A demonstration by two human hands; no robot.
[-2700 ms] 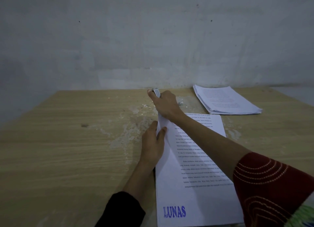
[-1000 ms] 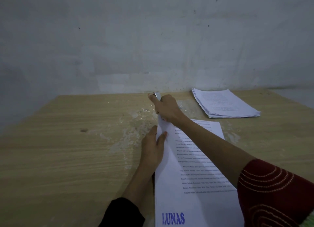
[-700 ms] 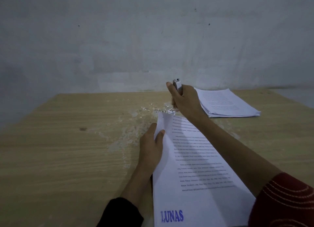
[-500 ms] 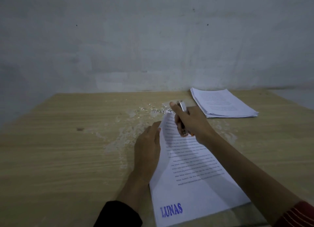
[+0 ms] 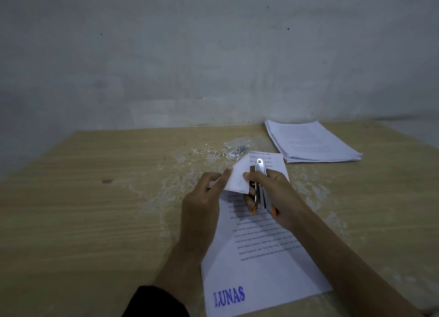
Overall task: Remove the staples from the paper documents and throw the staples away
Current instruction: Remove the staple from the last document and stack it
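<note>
Left hand pinches the folded far-left corner of the document, right hand grips the stapler over that corner, and I see staples scattered just beyond the document, a stack beyond-right.

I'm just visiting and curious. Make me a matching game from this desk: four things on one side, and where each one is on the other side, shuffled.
Things
1. tool
2. staples
3. paper stack
4. folded corner

Places
A. far right of the table
B. gripped in the right hand
C. pinched by the left hand
D. scattered beyond the document

Pairs: 1-B, 2-D, 3-A, 4-C
</note>
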